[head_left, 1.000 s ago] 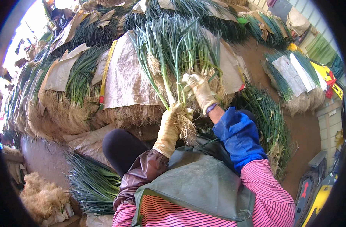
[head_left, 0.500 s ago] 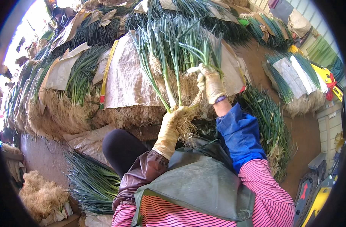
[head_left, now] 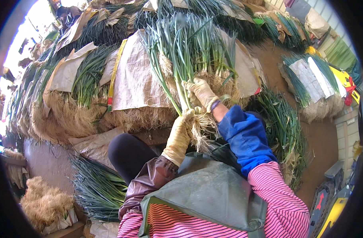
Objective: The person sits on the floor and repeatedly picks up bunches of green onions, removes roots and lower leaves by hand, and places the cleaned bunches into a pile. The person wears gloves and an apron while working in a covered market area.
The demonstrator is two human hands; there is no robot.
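Your left cream-gloved grip (head_left: pixel 179 133) closed around bases of slim green-and-white onion stalks (head_left: pixel 182 96), beyond dull-green apron (head_left: pixel 205 186); right cream-gloved grip (head_left: pixel 202 93) at stalks higher up, closure unclear. Stalks likely light, slick, leaves easily creased: hold firm white bases.

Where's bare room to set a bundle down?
Brown floor right of the leafy pile, below the covered bundle; another patch above the root heap, lower left. Crowded: around the left hand and right hand, with onion stems and roots.
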